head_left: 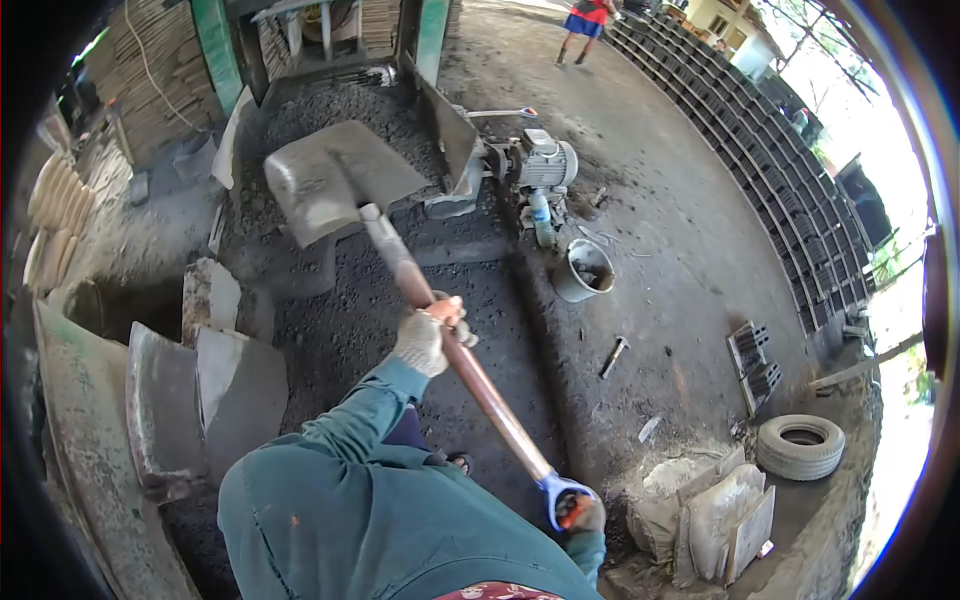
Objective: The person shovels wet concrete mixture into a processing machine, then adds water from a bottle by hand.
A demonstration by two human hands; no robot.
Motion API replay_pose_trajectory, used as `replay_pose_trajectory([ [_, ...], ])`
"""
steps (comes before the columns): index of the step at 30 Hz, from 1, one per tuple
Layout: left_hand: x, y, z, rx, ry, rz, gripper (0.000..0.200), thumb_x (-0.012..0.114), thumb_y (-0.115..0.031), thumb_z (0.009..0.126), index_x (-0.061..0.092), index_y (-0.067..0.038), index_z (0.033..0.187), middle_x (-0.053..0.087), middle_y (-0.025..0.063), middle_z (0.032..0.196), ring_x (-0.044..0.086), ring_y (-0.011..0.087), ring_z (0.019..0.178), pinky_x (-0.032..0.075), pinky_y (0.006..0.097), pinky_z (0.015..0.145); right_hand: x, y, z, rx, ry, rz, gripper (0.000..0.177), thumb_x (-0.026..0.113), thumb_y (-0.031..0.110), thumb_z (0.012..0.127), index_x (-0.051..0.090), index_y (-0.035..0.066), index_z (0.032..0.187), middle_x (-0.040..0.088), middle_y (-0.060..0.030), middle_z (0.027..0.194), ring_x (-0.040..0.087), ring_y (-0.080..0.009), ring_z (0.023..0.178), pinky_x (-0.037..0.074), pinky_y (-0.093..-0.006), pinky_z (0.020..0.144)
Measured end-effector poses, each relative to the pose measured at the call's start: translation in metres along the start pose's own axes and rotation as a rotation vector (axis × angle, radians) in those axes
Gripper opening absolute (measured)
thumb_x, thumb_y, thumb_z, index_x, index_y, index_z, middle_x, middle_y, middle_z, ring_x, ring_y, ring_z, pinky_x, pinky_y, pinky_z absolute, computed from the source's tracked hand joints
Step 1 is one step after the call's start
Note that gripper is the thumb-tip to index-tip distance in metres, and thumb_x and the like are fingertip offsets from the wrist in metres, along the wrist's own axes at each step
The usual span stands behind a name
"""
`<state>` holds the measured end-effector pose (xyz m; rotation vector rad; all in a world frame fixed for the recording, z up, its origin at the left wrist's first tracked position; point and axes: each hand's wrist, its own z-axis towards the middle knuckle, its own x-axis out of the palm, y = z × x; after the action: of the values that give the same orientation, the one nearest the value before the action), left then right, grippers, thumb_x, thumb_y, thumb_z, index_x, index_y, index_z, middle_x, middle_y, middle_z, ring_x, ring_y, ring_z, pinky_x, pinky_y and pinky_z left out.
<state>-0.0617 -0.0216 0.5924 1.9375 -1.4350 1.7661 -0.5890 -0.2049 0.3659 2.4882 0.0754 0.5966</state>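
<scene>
I hold a shovel (pixel 490 400) across my body, its wide grey blade (pixel 325 180) raised over a heap of dark, crumbly material (pixel 345 105). No load shows on the blade. My left hand (pixel 430 335), in a knitted glove with bare fingertips, is wrapped round the brown shaft below the blade socket. At the other end, my right hand (pixel 583 514) grips the blue D-shaped handle (pixel 556 490), close to my right side; it is partly hidden by the handle.
Beside the metal-sided bin (pixel 450 125) stands an electric motor (pixel 545 160). A bucket (pixel 583 270), a hammer (pixel 614 357) and a tyre (pixel 800 447) are on the right. Curved metal sheets (pixel 165 400) stand at left. A person (pixel 585 25) is far off; stacked blocks (pixel 740 150) line the right.
</scene>
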Motion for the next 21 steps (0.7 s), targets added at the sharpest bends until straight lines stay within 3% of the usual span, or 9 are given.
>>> replay_pose_trajectory([
  [4, 0.017, -0.024, 0.022, -0.054, -0.077, -0.052, 0.016, 0.067, -0.013, 0.089, 0.053, -0.016, 0.082, 0.052, 0.0, 0.068, 0.053, 0.0181, 0.054, 0.05, 0.0439, 0.064, 0.121, 0.061, -0.109, -0.299, -0.001, -0.137, 0.049, 0.07, 0.013, 0.078, 0.061, -0.004, 0.123, 0.065, -0.0103, 0.071, 0.063, -0.0246, 0.053, 0.055, -0.0361, 0.048],
  [5, 0.006, -0.036, 0.041, -0.072, -0.071, -0.075, 0.016, 0.066, -0.014, 0.088, 0.052, -0.015, 0.081, 0.051, -0.0005, 0.068, 0.053, 0.0176, 0.054, 0.049, 0.0433, 0.064, 0.159, 0.07, -0.129, -0.238, 0.181, 0.068, 0.058, 0.069, 0.014, 0.08, 0.053, -0.005, 0.133, 0.062, -0.0106, 0.068, 0.062, -0.0253, 0.051, 0.055, -0.0374, 0.043],
  [6, -0.012, -0.051, 0.065, -0.09, -0.065, -0.098, 0.017, 0.066, -0.015, 0.088, 0.051, -0.015, 0.08, 0.051, -0.0009, 0.067, 0.052, 0.017, 0.054, 0.049, 0.0427, 0.064, 0.199, 0.071, -0.14, -0.275, 0.202, 0.094, 0.059, 0.067, 0.014, 0.083, 0.049, -0.004, 0.136, 0.059, -0.011, 0.065, 0.061, -0.0264, 0.049, 0.055, -0.0405, 0.041],
  [8, -0.03, -0.102, 0.103, -0.051, -0.173, -0.08, 0.014, 0.061, -0.011, 0.087, 0.05, -0.012, 0.078, 0.049, 0.0004, 0.067, 0.05, 0.0173, 0.053, 0.047, 0.0427, 0.06, 0.274, 0.058, -0.139, -0.358, 0.191, 0.014, 0.058, 0.066, 0.014, 0.084, 0.049, -0.004, 0.136, 0.055, -0.0116, 0.063, 0.059, -0.0272, 0.046, 0.054, -0.0408, 0.04],
  [9, -0.046, -0.117, 0.122, -0.056, -0.133, -0.077, 0.014, 0.062, -0.011, 0.087, 0.05, -0.012, 0.078, 0.05, 0.0004, 0.068, 0.051, 0.0171, 0.054, 0.048, 0.0428, 0.061, 0.304, 0.05, -0.136, -0.395, 0.233, 0.092, 0.053, 0.064, 0.012, 0.084, 0.051, -0.004, 0.134, 0.053, -0.0116, 0.063, 0.056, -0.0266, 0.043, 0.053, -0.0409, 0.039],
  [16, -0.082, -0.208, 0.202, 0.002, -0.049, 0.005, 0.019, 0.064, -0.014, 0.084, 0.05, -0.012, 0.072, 0.051, 0.0018, 0.069, 0.052, 0.0167, 0.056, 0.05, 0.042, 0.063, 0.418, 0.003, -0.099, -0.443, 0.274, 0.076, 0.05, 0.054, 0.01, 0.092, 0.047, 0.002, 0.14, 0.048, -0.0105, 0.067, 0.053, -0.0252, 0.047, 0.049, -0.0412, 0.04],
  [21, -0.103, -0.292, 0.278, 0.072, -0.052, 0.137, 0.021, 0.068, -0.018, 0.083, 0.05, -0.009, 0.075, 0.05, 0.006, 0.068, 0.053, 0.022, 0.06, 0.049, 0.0418, 0.06, 0.527, -0.02, -0.071, -0.448, 0.392, 0.07, 0.044, 0.058, 0.02, 0.095, 0.05, 0.001, 0.133, 0.049, -0.0073, 0.069, 0.052, -0.0212, 0.051, 0.046, -0.0369, 0.043],
])
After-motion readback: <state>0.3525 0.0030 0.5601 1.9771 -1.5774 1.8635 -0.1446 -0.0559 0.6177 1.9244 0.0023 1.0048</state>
